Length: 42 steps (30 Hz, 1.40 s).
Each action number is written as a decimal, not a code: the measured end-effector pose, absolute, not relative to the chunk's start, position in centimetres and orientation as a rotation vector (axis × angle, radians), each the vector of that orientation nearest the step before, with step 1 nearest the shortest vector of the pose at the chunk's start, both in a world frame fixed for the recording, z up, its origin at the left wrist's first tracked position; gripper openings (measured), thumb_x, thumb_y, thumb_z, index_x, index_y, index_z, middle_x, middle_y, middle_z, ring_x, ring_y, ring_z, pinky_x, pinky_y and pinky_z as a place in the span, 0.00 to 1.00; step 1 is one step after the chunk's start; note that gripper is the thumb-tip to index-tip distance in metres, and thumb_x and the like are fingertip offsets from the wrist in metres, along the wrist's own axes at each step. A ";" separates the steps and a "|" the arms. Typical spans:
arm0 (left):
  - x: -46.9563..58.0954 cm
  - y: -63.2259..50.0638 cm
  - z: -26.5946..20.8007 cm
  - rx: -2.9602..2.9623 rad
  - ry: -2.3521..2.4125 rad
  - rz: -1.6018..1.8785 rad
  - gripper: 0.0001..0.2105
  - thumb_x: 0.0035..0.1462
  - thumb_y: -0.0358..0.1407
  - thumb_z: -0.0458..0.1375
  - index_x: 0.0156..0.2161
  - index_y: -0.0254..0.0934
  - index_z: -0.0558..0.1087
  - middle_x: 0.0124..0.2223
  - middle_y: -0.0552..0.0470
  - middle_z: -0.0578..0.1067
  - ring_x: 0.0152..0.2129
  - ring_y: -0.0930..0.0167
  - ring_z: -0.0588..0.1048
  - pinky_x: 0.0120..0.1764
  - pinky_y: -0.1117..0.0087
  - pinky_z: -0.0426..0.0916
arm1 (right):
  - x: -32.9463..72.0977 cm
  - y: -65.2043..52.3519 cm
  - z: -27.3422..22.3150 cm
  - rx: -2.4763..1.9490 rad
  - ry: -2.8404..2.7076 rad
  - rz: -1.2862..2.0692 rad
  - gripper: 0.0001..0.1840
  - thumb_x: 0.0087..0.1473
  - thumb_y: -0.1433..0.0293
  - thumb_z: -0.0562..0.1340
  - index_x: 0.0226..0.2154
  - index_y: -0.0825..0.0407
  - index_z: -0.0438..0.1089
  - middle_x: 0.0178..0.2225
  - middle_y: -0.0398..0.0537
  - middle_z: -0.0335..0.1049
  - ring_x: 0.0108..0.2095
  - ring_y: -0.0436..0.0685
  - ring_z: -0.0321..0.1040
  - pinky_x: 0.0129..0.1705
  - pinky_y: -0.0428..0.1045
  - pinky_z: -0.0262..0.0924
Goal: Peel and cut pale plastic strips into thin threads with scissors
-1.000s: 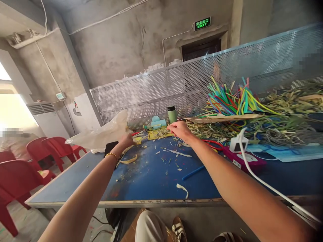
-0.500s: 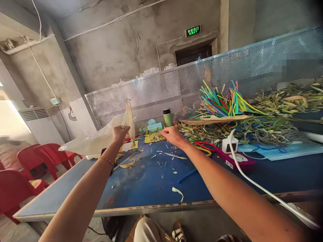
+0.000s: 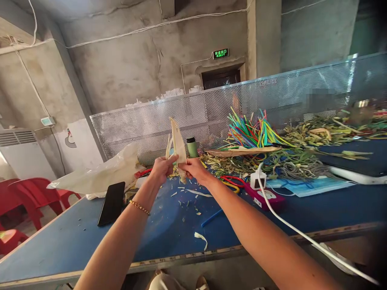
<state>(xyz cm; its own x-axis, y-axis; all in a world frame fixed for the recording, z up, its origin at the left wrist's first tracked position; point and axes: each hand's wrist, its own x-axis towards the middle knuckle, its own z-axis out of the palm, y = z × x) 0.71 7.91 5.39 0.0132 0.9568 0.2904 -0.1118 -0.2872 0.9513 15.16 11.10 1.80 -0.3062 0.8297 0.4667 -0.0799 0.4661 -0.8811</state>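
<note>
A pale, pointed dried husk (image 3: 180,141) stands upright between my two hands above the blue table (image 3: 169,217). My left hand (image 3: 163,167) is closed, pinching the husk's left side along with some thin pale strips. On the other side, the closed fingers of my right hand (image 3: 195,168) grip its lower part. The husk's bottom end hangs just under the fingers. Husk scraps and a curled pale strip (image 3: 200,240) lie on the table nearer to me.
Left are a plastic bag (image 3: 96,173) and a black phone (image 3: 111,203). Behind my hands stands a green bottle (image 3: 191,147). To the right are colourful wrapped wires (image 3: 249,131), dried plant strips (image 3: 320,131), a magenta power strip (image 3: 266,197) with a white cable, and a blue mask (image 3: 314,186).
My left hand has moved right with the husk, and my right hand has come to grip it too. The view has shifted, and the phone now shows fully.
</note>
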 end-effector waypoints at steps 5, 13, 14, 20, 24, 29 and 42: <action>3.1 8.4 2.4 1.452 1.034 1.384 0.26 0.40 0.56 0.66 0.20 0.39 0.59 0.13 0.65 0.51 0.11 0.81 0.46 0.17 0.73 0.41 | 15.9 12.0 2.4 -0.718 -1.346 1.034 0.12 0.44 0.64 0.65 0.20 0.53 0.65 0.13 0.38 0.59 0.13 0.47 0.54 0.14 0.44 0.51; 3.2 9.1 0.9 1.956 1.295 1.519 0.21 0.47 0.51 0.61 0.22 0.33 0.69 0.20 0.58 0.60 0.20 0.77 0.56 0.23 0.74 0.48 | 16.8 12.5 2.8 -0.742 -1.408 1.037 0.15 0.39 0.64 0.69 0.19 0.54 0.64 0.12 0.35 0.56 0.12 0.43 0.46 0.12 0.42 0.40; 3.0 9.2 0.9 1.960 1.311 1.503 0.20 0.47 0.50 0.62 0.23 0.33 0.69 0.20 0.58 0.61 0.20 0.77 0.56 0.23 0.74 0.49 | 16.9 12.5 2.8 -0.729 -1.444 1.079 0.15 0.39 0.63 0.69 0.19 0.54 0.64 0.12 0.35 0.55 0.12 0.43 0.45 0.12 0.42 0.39; 2.8 8.8 0.6 1.935 1.166 1.385 0.20 0.51 0.51 0.59 0.29 0.31 0.75 0.22 0.54 0.69 0.20 0.75 0.63 0.24 0.74 0.55 | 17.2 12.2 2.8 -0.691 -1.576 1.179 0.18 0.37 0.62 0.71 0.19 0.53 0.63 0.12 0.34 0.53 0.12 0.42 0.44 0.14 0.42 0.37; 3.1 8.1 0.7 2.049 1.168 1.317 0.18 0.52 0.48 0.59 0.28 0.31 0.76 0.23 0.52 0.72 0.21 0.74 0.65 0.25 0.74 0.57 | 17.4 12.1 2.6 -0.679 -1.639 1.182 0.16 0.41 0.61 0.69 0.20 0.53 0.64 0.13 0.35 0.55 0.12 0.43 0.45 0.14 0.43 0.37; 4.1 6.6 1.1 2.317 1.439 1.417 0.13 0.57 0.42 0.54 0.31 0.35 0.75 0.25 0.52 0.73 0.23 0.72 0.68 0.28 0.73 0.55 | 16.6 11.7 2.9 -0.689 -1.397 1.245 0.10 0.41 0.68 0.68 0.21 0.53 0.66 0.19 0.41 0.65 0.18 0.48 0.59 0.18 0.44 0.50; 4.1 6.4 0.7 1.983 1.543 1.549 0.13 0.52 0.41 0.57 0.23 0.36 0.68 0.19 0.55 0.66 0.19 0.74 0.63 0.24 0.74 0.54 | 20.2 13.0 2.7 -0.979 -1.222 1.115 0.13 0.59 0.66 0.60 0.25 0.51 0.59 0.12 0.31 0.46 0.13 0.43 0.39 0.14 0.41 0.40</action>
